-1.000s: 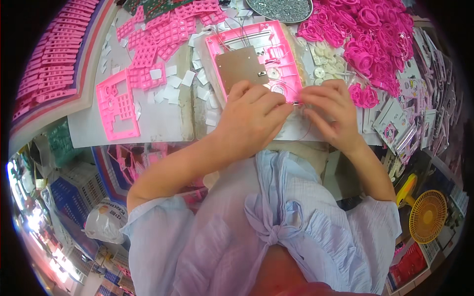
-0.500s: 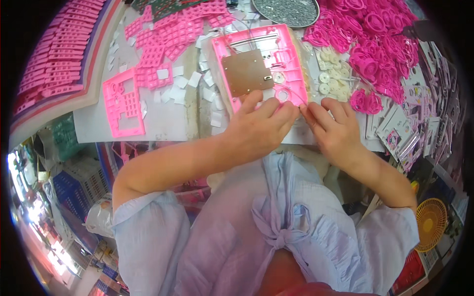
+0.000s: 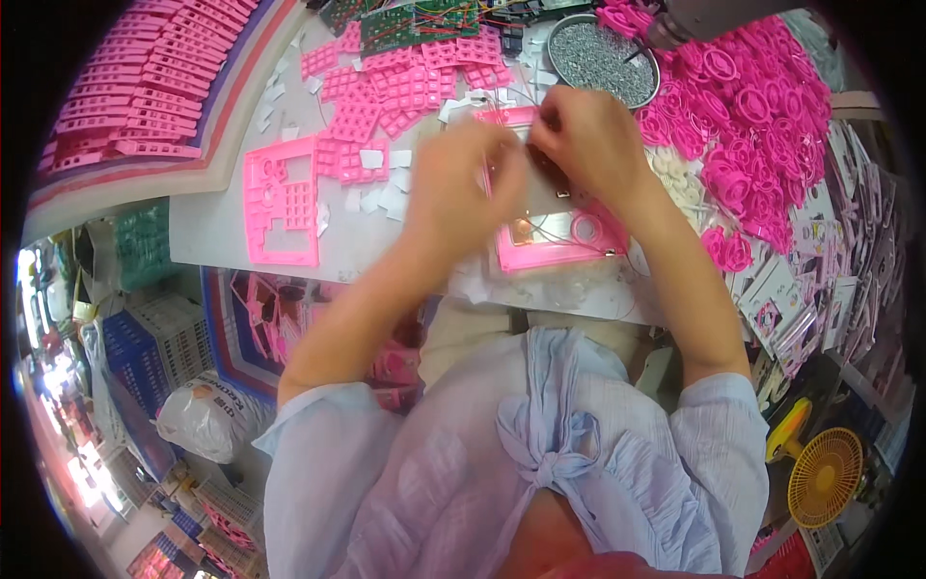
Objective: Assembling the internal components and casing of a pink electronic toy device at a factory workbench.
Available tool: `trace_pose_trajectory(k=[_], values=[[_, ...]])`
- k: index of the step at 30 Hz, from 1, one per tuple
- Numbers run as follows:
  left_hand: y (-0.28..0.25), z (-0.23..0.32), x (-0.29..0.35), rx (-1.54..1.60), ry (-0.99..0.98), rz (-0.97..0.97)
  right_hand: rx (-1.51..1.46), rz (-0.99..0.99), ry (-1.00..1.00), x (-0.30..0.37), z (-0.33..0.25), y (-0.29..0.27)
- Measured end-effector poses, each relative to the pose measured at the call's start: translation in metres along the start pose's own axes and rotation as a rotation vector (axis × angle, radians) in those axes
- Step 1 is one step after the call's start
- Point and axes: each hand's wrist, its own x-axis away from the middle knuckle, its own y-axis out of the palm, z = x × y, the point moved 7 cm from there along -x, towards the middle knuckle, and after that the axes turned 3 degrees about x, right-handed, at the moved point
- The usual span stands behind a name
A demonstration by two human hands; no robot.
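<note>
In front of me lies a pink plastic casing (image 3: 540, 257), largely covered by my hands. A brown circuit board (image 3: 552, 179) shows partly inside it, with thin wires (image 3: 540, 232) trailing over the lower part. My left hand (image 3: 463, 188) is over the casing's left side, its fingers smeared by motion. My right hand (image 3: 590, 140) is at the casing's far edge with fingers curled and pinched together. Whatever sits between those fingertips is too small to make out. Thin wires stick up near both hands.
Pink button pads (image 3: 415, 89) and green circuit boards (image 3: 420, 27) lie at the back. A dish of small metal screws (image 3: 603, 66) stands beside a pink heap (image 3: 752, 106). A pink panel (image 3: 253, 207) lies left. A dark tool (image 3: 714, 19) overhangs the back right.
Both hands have moved from the casing's near edge to its far side. The right hand has crossed over the casing and the left hand has lifted. The view has shifted too.
</note>
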Motion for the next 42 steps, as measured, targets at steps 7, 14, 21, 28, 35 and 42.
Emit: trace_pose_trajectory(k=[7,14,21,28,35,42], values=[[-0.013,-0.053,-0.047,-0.343,-0.074,0.056,-0.129,-0.047,-0.389,0.031,-0.029,-0.013],[-0.008,-0.019,-0.041,-0.397,0.278,0.16,-0.383,0.005,-0.344,0.007,-0.004,-0.035],[-0.004,-0.001,-0.035,-0.422,0.344,0.118,-0.459,-0.033,-0.144,-0.009,0.001,-0.022],[0.004,-0.019,-0.042,-0.149,0.169,-0.005,-0.27,0.004,-0.176,0.004,0.01,-0.031],[0.018,-0.013,-0.047,0.159,0.213,-0.407,0.118,-0.047,-0.279,0.019,-0.003,-0.019],[0.02,-0.01,-0.054,-0.048,-0.075,-0.498,0.278,-0.143,-0.362,0.037,-0.023,-0.027]])
